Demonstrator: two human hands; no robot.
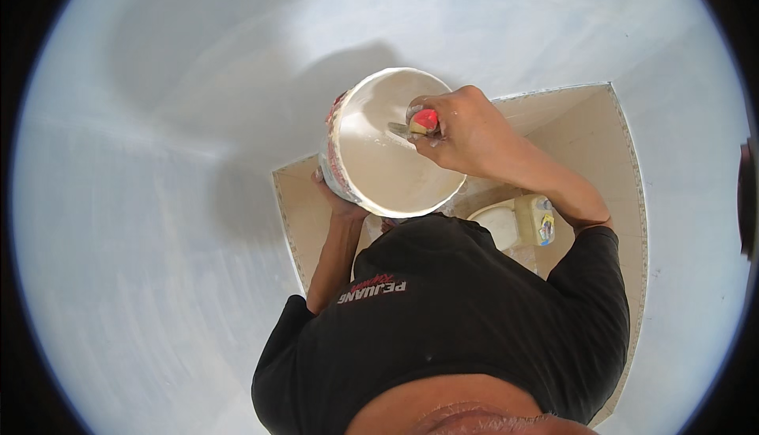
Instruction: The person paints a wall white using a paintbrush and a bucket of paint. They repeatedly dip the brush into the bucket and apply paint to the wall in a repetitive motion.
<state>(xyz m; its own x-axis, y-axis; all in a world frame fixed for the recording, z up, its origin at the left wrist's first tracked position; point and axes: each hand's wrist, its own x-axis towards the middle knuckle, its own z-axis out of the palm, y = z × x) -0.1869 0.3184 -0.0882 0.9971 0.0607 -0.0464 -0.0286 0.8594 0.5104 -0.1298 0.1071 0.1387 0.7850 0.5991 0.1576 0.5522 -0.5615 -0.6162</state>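
Note:
My left hand [339,199] grips the outer left side of a round bucket [334,159], its fingers partly hidden behind the wall. The bucket tilts so that its open mouth faces up towards me. Pale smears coat its rim, and worn red and grey print shows on the outside. Inside, the surface is whitish to beige; how deep any contents lie I cannot tell. Over the mouth's right side, my right hand [468,129] is closed around the red and tan handle of a putty knife [423,122]. A short piece of its metal blade points left. White residue marks my right fingers.
Pale blue-white walls [148,198] surround me, with beige tiles [593,132] and a patterned border strip [634,168] lower down. Below my right forearm is a cream toilet [497,224], with a clear bottle [542,203] and a yellow-blue packet [546,228] on its tank.

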